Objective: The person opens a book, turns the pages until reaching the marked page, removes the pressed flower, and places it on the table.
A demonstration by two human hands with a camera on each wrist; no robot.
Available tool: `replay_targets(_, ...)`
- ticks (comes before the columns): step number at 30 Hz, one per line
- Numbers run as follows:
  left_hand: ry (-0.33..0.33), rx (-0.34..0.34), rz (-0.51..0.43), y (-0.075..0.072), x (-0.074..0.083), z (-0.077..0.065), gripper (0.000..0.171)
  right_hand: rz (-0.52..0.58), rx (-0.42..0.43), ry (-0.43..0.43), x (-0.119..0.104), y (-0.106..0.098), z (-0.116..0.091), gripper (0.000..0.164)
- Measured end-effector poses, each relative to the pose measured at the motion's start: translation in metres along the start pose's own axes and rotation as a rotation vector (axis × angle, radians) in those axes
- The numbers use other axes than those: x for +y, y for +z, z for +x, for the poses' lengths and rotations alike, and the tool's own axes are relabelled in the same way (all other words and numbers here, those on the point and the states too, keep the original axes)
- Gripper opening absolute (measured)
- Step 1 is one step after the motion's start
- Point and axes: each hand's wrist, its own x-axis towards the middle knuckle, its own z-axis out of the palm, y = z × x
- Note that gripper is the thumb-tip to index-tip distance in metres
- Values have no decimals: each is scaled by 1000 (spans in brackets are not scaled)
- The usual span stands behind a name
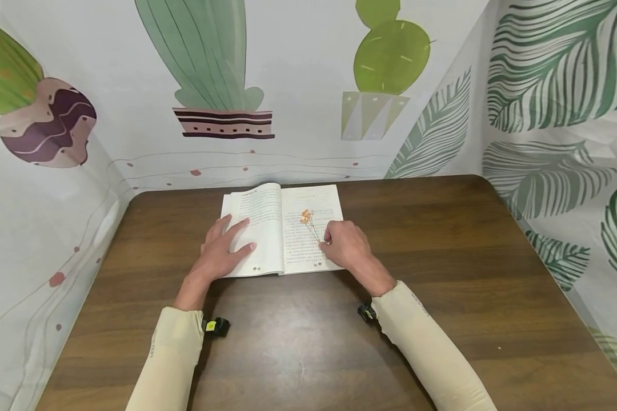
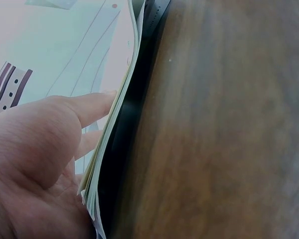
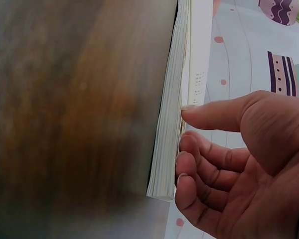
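Note:
An open book (image 1: 257, 245) lies on the table with its printed pages facing up. On its right page is a small dried flower sprig (image 1: 306, 217) with orange blossoms and thin stems. My right hand (image 1: 347, 244) pinches the lower stem ends between thumb and curled index finger, low over that page; the tips partly hide the stems. In the right wrist view, the right hand (image 3: 234, 159) has its fingers curled beside the thick page edges (image 3: 167, 134). My left hand (image 1: 218, 251) rests with spread fingers on the left page. The left wrist view shows the left hand (image 2: 40, 154) against the raised page edges.
The brown wooden table (image 1: 442, 240) spreads around the book. Behind it hangs a white cloth (image 1: 308, 114) printed with cacti, with leaf patterns at the right. Each wrist bears a small black camera (image 1: 217, 327) below a cream sleeve (image 1: 167, 354).

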Motion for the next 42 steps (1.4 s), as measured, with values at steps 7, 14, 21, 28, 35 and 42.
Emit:
replay_targets(7,-4,-9,6,-1,2,0,69,-36,-55,3,0,0,1,29)
replay_targets(14,-4,-7,-2,-1,2,-1,70,-76,-104,-10,-2,1,1,41)
replay_targets(21,-7,-17,4,-2,2,-1,71,-116,-103,-40,-1,2,1,44)
replay_targets(28,-3,-16,6,-1,2,-2,71,-154,-108,-55,-3,1,0,26)
replay_targets(35,10,-4,8,0,0,-1,68,-150,-85,-64,-3,0,-1,29)
replay_targets(42,9,-2,6,0,1,-1,68,-140,-71,-58,-2,-1,-1,26)
